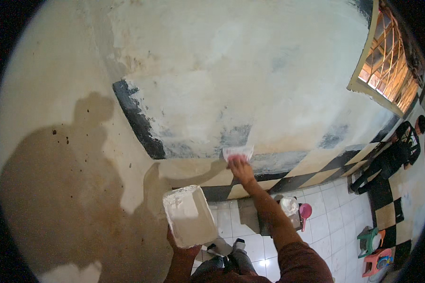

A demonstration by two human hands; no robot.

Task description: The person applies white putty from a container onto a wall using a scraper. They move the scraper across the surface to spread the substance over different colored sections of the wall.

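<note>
My right hand (242, 170) is closed around a wide, white-smeared putty scraper (238, 152) with a reddish part under the fingers. The scraper's blade lies against the wall (198, 104), by the lower edge of a whitened area where dark squares show through thinly. In my left hand (178, 247) is a rectangular white tray (200, 224), gripped at its lower left side and tilted, below and left of the scraper. White paste (180, 203) coats the tray's upper left part and rim. My left fingers are partly hidden beneath the tray.
Near my right forearm, a white bundle (289, 205) and a pink dipper (305, 210) rest above the tiled floor (316, 226). Green (367, 243) and red stools (375, 263) stand at far right. A person in dark clothes (387, 162) stands beyond, below a grilled window (389, 56).
</note>
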